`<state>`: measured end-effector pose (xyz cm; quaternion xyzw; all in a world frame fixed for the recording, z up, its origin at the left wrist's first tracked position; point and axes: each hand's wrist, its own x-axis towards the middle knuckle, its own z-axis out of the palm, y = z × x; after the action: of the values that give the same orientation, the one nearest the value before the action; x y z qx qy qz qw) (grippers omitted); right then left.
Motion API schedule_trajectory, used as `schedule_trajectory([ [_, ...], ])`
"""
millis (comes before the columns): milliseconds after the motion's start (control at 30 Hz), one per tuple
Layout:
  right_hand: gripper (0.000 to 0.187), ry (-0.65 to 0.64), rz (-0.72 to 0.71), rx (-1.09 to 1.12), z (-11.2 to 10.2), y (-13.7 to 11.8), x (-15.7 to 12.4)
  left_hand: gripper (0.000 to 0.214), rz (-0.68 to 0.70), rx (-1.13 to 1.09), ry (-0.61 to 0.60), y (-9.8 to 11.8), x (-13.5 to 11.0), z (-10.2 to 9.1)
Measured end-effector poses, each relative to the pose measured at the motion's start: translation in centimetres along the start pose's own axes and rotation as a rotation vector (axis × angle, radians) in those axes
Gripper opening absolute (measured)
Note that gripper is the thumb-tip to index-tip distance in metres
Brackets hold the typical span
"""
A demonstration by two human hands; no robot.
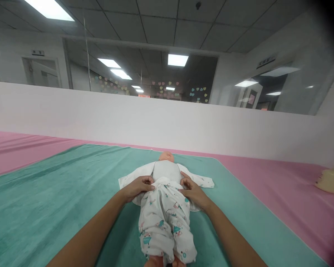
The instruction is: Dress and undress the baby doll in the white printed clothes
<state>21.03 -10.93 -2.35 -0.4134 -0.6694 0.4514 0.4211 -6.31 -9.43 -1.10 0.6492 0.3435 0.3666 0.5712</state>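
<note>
Entry, near to far: your left hand [137, 188] is pinching the printed white trousers' waistband [165, 182], and your right hand [191, 191] is gripping its other side. Uneven pulling is risking twisted cloth. The infant manikin [166, 171] is lying face-up mid-way along the teal towel [44, 207], its head nearing the far edge.

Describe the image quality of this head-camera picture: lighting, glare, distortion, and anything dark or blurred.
Head view: the ceiling light panel glares white; the wide lens bows the edges of the teal towel; the top-right corner fades to black; the cream object at the right edge looks soft; the doll's romper stays fairly sharp.
</note>
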Motion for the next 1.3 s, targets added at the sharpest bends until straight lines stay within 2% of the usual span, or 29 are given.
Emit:
schedule_trajectory([
  [167, 0.024, 0.02, -0.085, -0.143, 0.2, -0.8, -0.3, 0.024, 0.156, 0.17, 0.165, 0.3, 0.2, 0.5],
  [333, 0.02, 0.109, -0.193, -0.302, 0.8, -0.9, -0.3, 0.022, 0.22, 0.153, 0.244, 0.1, 0.7, 1.4],
  [400, 0.018, 0.155, -0.224, -0.38, 1.0, -0.8, -0.1, 0.021, 0.259, 0.207, 0.349, -0.1, 1.2, 1.9],
  [500, 0.022, 0.241, -0.267, -0.544, 1.1, -0.3, 0.4, 0.022, 0.243, 0.432, 0.552, -0.3, 2.2, 2.3],
  [600, 0.025, 0.363, -0.285, -0.706, 1.1, 0.5, 1.7, 0.021, 0.212, 0.618, 0.655, -0.2, 3.3, 2.3],
  [700, 0.024, 0.442, -0.271, -0.705, 1.0, 1.6, 4.0, 0.021, 0.193, 0.658, 0.67, -0.3, 4.6, 1.8],
  [833, 0.024, 0.481, -0.146, -0.424, 0.5, 3.4, 6.7, 0.022, 0.14, 0.571, 0.727, -1.6, 6.3, 1.3],
  [933, 0.027, 0.474, -0.072, -0.327, 0.2, 4.7, 7.6, 0.023, 0.107, 0.514, 0.733, -3.0, 6.8, 1.2],
  [1033, 0.033, 0.443, -0.045, -0.27, 0.0, 5.2, 7.3, 0.025, 0.082, 0.458, 0.669, -3.5, 6.6, 0.9],
  [1167, 0.036, 0.366, -0.018, -0.141, -0.1, 5.0, 6.2, 0.03, 0.074, 0.383, 0.52, -2.8, 5.7, 0.4],
  [1233, 0.033, 0.334, -0.047, -0.104, -0.3, 4.6, 5.6, 0.03, 0.087, 0.365, 0.442, -2.4, 5.4, 0.2],
  [1300, 0.031, 0.319, -0.088, -0.088, -0.3, 4.2, 5.2, 0.028, 0.123, 0.4, 0.433, -2.1, 5.2, 0.1],
])
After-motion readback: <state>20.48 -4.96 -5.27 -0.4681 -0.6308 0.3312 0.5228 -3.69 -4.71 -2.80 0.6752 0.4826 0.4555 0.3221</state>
